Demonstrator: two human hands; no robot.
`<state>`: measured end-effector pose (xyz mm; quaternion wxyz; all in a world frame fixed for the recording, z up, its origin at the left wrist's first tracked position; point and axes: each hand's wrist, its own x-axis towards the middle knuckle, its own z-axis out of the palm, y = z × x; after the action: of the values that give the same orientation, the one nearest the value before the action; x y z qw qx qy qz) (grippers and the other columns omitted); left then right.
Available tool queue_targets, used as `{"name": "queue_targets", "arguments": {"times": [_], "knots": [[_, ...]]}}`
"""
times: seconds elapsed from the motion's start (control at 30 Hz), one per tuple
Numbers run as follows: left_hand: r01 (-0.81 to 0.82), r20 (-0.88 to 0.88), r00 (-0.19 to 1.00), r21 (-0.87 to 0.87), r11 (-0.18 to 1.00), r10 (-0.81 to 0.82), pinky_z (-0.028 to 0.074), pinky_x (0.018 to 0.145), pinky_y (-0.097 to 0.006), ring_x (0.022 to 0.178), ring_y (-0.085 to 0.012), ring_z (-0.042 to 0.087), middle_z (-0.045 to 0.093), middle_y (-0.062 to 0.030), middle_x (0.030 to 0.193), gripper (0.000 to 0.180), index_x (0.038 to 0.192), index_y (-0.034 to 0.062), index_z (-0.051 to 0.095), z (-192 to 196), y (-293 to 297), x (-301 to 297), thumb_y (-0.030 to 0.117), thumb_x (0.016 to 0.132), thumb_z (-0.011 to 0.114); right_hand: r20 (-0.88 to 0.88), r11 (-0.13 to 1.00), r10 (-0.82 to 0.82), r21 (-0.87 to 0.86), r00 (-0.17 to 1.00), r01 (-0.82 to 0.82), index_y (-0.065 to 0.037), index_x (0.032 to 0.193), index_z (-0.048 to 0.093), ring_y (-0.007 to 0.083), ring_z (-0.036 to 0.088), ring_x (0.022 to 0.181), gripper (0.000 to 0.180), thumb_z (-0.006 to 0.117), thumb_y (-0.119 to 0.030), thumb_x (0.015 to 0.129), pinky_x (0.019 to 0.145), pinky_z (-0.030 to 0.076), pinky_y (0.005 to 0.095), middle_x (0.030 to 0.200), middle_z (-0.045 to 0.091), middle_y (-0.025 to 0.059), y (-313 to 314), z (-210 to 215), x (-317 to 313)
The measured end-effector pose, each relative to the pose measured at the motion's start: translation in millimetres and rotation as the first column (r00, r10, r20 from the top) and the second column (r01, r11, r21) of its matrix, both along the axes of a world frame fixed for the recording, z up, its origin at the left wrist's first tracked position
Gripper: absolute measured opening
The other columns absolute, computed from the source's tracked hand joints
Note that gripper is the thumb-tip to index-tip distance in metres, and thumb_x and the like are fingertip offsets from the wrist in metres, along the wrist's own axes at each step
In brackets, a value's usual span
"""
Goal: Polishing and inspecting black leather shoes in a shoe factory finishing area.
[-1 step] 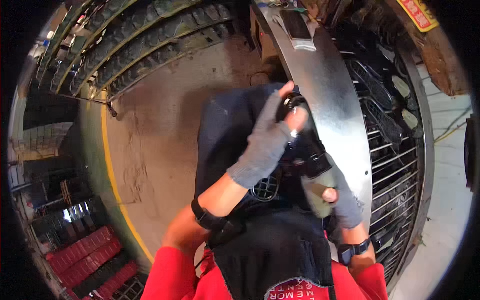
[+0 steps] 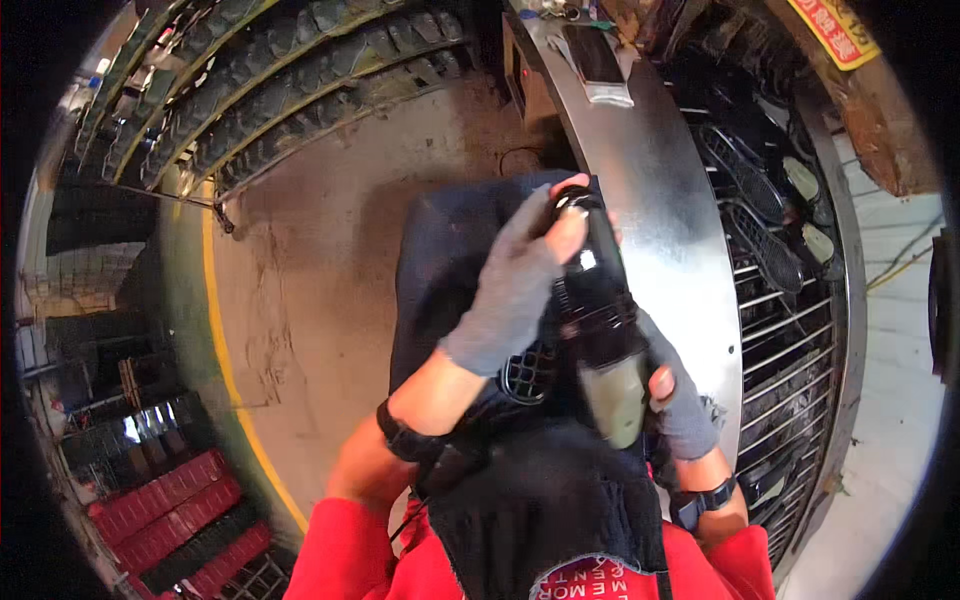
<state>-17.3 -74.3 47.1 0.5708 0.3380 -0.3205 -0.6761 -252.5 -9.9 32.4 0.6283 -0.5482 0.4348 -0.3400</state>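
- The left hand [image 2: 515,285], in a grey fingerless glove, reaches up and across; its bare fingertips [image 2: 565,238] close over the top of a dark bottle [image 2: 598,320].
- The bottle stands roughly upright at the middle of the view, close before the person's chest, black above and pale greenish at its lower end.
- The right hand [image 2: 672,395], gloved the same way, wraps the bottle's lower part from the right, with the thumb pressed against its side.
- Behind both hands hangs a dark apron [image 2: 440,260], and a black cloth [image 2: 545,510] covers the lower middle of the view over red sleeves [image 2: 350,555].
- Just right of the bottle runs a curved sheet-metal panel [image 2: 665,210], its edge close beside the right hand, leaving little room on that side.
- Past the panel stands a wire rack [image 2: 790,330] holding black shoe soles [image 2: 760,240] in its upper tiers.
- To the left the concrete floor [image 2: 300,290] lies open, bounded by a yellow line [image 2: 225,350].
- More racks of dark soles [image 2: 270,90] arc across the upper left.
- Red crates [image 2: 160,510] sit stacked at the lower left, well apart from the hands.
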Motion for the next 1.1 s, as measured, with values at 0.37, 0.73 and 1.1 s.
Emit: {"name": "queue_targets", "arguments": {"times": [0.37,0.73,1.1], "knots": [[-0.068,0.818,0.529,-0.226,0.972,0.227,0.05,0.107,-0.037,0.123,-0.0255,0.064,0.067,-0.0199,0.134,0.053,0.141,0.0018,0.058,-54.9,-3.0,21.6,0.037,0.102,0.059,0.414,0.843,-0.071,0.511,0.908,-0.167,0.001,0.142,0.059,0.0228,0.073,0.107,0.074,0.062,-0.059,0.1,0.096,0.059,0.0356,0.123,0.073,0.0146,-12.8,42.2,41.4],[0.076,-0.027,0.996,-0.102,0.992,-0.079,0.055,0.105,-0.038,0.118,-0.0246,0.068,0.063,-0.0213,0.142,0.071,0.147,-0.0006,0.052,0.1,-24.0,61.4,0.051,0.1,0.06,0.435,0.787,-0.238,0.61,0.868,-0.09,-0.002,0.142,0.059,0.0208,0.074,0.107,0.065,0.052,-0.057,0.107,0.094,0.062,0.0347,0.127,0.072,0.0127,-6.7,10.0,30.4],[0.14,-0.005,0.99,-0.141,0.98,-0.142,0.057,0.1,-0.035,0.114,-0.0208,0.068,0.06,-0.0199,0.146,0.075,0.16,0.0032,0.04,17.8,10.3,70.3,0.06,0.111,0.035,0.374,0.854,-0.023,0.489,0.927,-0.177,-0.001,0.145,0.056,0.0204,0.071,0.112,0.072,0.054,-0.061,0.105,0.099,0.059,0.0359,0.133,0.069,0.0108,-14.0,-4.4,79.3]]}}
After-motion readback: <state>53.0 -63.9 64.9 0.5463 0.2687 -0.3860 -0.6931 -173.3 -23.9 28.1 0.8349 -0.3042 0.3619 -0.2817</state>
